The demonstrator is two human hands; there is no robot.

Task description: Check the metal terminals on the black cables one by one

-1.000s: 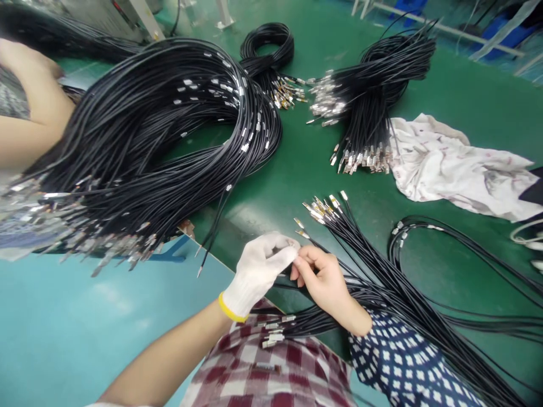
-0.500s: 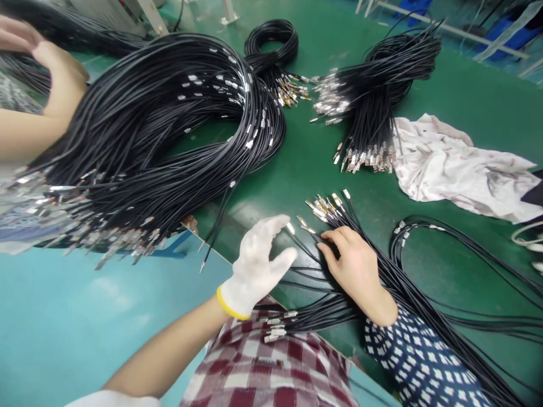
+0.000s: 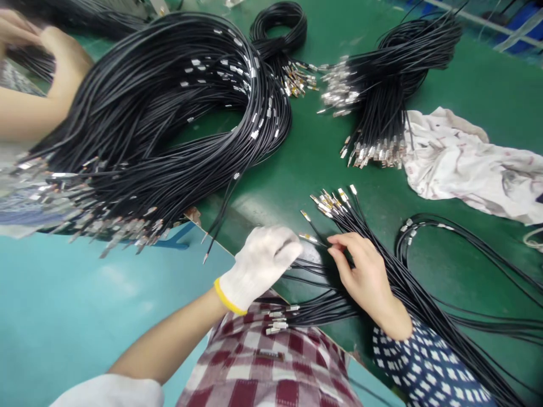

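Observation:
My left hand [image 3: 265, 261], in a white glove with a yellow cuff, is closed at the table edge, its thumb and fingers together on the end of a black cable; the tip is hidden in the glove. My bare right hand [image 3: 365, 277] pinches a thin black cable with a metal connector [image 3: 310, 239] between thumb and forefinger. Another connector [image 3: 305, 216] points up just beyond it. Under and beside my right hand runs a cable bundle [image 3: 399, 271] with metal ends fanned out. Nearer my body lie more cable ends [image 3: 278, 325].
A large coiled cable bundle [image 3: 169, 169] covers the left of the green table [image 3: 297, 164]. Farther back are a small coil [image 3: 280, 39] and a folded bundle [image 3: 394, 73]. A white cloth [image 3: 470, 164] lies at right. Another person's hand [image 3: 68, 62] is at upper left.
My left hand has gone from open, thumb apart, to closed on the cable end. My right fingers have pinched together on a cable. The view has shifted slightly.

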